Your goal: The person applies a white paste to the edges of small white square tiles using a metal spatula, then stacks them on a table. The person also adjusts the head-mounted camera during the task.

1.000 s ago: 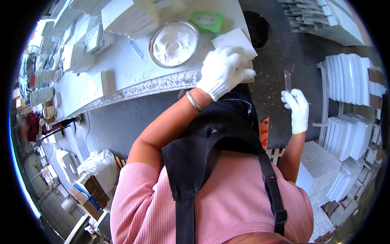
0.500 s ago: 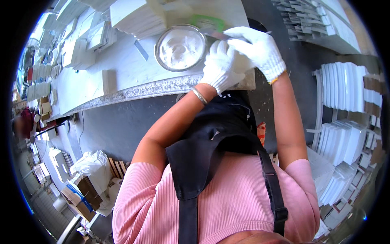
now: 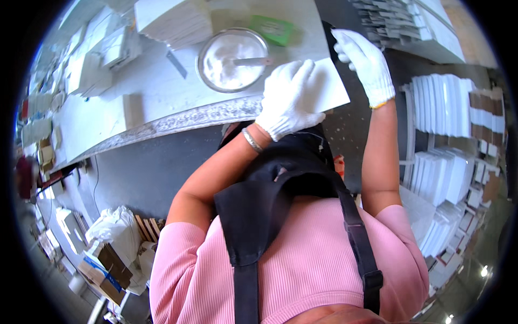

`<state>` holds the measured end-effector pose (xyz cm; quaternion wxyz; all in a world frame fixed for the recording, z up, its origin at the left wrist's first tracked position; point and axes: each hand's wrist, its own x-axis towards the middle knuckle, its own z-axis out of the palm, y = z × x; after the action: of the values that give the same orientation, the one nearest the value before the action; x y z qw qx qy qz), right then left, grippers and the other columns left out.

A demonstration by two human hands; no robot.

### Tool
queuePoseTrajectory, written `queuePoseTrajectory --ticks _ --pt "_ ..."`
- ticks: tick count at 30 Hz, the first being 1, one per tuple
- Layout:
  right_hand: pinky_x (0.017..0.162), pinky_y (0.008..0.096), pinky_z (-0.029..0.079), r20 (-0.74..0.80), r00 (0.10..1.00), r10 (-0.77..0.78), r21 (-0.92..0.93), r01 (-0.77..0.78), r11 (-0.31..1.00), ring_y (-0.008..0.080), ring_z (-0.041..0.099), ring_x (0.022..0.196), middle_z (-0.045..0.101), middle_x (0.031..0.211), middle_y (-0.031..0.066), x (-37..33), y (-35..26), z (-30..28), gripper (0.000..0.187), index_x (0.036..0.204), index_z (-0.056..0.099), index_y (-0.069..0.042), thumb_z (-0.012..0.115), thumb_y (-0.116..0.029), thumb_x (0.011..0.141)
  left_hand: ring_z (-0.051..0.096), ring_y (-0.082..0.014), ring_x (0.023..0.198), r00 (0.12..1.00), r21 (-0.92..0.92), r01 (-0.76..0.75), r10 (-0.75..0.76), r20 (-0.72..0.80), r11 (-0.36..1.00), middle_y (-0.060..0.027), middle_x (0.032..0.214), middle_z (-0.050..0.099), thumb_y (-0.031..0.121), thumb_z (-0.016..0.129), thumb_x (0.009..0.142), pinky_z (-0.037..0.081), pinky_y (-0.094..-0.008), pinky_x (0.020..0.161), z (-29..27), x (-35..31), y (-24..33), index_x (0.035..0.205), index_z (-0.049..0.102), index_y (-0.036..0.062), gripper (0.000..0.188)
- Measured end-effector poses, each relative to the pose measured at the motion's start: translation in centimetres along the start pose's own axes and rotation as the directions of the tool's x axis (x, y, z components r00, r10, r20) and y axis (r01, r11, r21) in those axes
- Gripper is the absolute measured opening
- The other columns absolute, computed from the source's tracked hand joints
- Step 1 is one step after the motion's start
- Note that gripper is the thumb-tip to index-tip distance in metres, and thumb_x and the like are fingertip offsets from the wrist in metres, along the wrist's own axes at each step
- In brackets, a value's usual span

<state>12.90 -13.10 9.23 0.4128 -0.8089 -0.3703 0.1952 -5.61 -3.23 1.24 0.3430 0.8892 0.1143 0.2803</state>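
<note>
- Left hand (image 3: pixel 288 100), white-gloved, presses flat on a white sheet (image 3: pixel 329 86) at the desk (image 3: pixel 156 102) edge.
- Right hand (image 3: pixel 367 62), gloved too, sits at the sheet's far corner, fingers (image 3: pixel 345 46) curled.
- Metal bowl (image 3: pixel 233 59) of white paste just beside them.
- White stacks (image 3: pixel 448 108) line the right.

Two gloved hands (image 3: pixel 288 100) (image 3: pixel 364 65), one white sheet (image 3: pixel 329 86), one round metal bowl (image 3: pixel 233 59) and one green sponge (image 3: pixel 274 29) on one table (image 3: pixel 108 119).

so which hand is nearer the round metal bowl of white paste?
Left. The left hand lies flat on the white sheet just right of the round metal bowl. The right hand is farther right, at the sheet's far edge.
</note>
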Motion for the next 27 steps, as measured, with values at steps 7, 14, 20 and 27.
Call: queuePoseTrajectory --ticks 7,14,20,27 --pt "0.060 0.0210 0.048 0.272 0.927 0.257 0.428 -0.356 0.831 0.0085 0.063 0.079 0.069 0.091 0.0025 -8.1 4.5 -0.7 0.047 0.120 0.068 -0.001 0.066 -0.040 0.093 0.050 -0.0435 0.124 0.978 0.000 -0.206 0.206 0.023 0.979 -0.0241 0.136 0.051 0.033 0.090 0.052 0.042 -0.0495 0.104 0.3 0.9 1.8 0.142 0.044 0.0019 0.105" --pt "0.062 0.0243 0.051 0.102 0.975 0.199 0.677 -0.214 0.704 0.0121 0.068 0.084 0.073 0.094 0.0062 -10.0 6.9 -1.5 0.040 0.119 0.069 -0.001 0.065 -0.031 0.093 0.053 -0.0306 0.128 0.975 -0.395 0.216 -0.180 0.127 0.893 -0.0210 0.138 0.053 0.041 0.088 0.071 0.044 -0.0398 0.107 -0.7 0.6 2.7 0.148 0.034 -0.0047 0.104" --pt "0.077 0.0272 0.054 0.018 0.970 0.241 0.484 -0.219 0.847 0.0163 0.070 0.096 0.073 0.102 0.0096 -10.7 6.0 -1.7 0.047 0.121 0.068 -0.004 0.070 -0.040 0.090 0.064 -0.0174 0.104 0.709 -0.722 0.692 -0.198 0.677 0.007 -0.0080 0.118 0.066 0.018 0.068 0.094 0.052 -0.0313 0.088 0.6 0.4 3.1 0.133 0.055 -0.0008 0.046" --pt "0.102 0.0426 0.049 -0.316 0.946 -0.069 -0.263 -0.018 0.965 0.0317 0.057 0.126 0.056 0.137 0.0185 -12.8 4.0 1.4 0.089 0.148 0.042 -0.009 0.087 -0.029 0.074 0.064 -0.0161 0.102 0.719 -0.749 0.663 -0.287 0.633 0.010 -0.0066 0.116 0.066 0.017 0.065 0.096 0.053 -0.0317 0.085 1.3 0.4 3.7 0.129 0.057 0.0002 0.038"
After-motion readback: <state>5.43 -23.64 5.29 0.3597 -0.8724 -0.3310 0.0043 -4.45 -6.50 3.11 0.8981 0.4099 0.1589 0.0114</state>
